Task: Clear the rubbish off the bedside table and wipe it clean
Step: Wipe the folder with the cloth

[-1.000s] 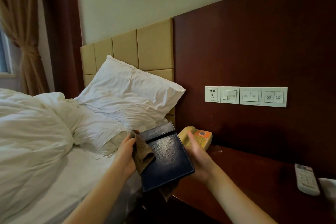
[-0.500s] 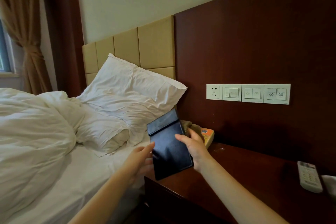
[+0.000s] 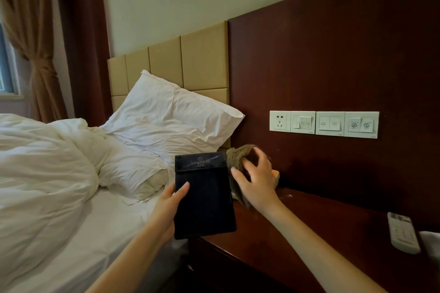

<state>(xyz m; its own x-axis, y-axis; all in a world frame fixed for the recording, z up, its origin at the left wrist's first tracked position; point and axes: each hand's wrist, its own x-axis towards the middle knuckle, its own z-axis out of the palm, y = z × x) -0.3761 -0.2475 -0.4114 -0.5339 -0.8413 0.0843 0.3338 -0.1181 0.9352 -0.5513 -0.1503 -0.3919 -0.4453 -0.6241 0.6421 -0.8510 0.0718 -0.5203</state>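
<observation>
Head view: the left hand (image 3: 166, 207) grips the stiff, probably slick folder (image 3: 202, 197) by its lower left edge, thumb on the cover, while just right of the folder the right hand (image 3: 257, 183) curls over the soft, limp cloth (image 3: 238, 152), best bunched for wiping the counter (image 3: 309, 233).

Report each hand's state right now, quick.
Left hand: closed on the dark folder, thumb across its front.
Right hand: fingers curled round the brown cloth.
</observation>
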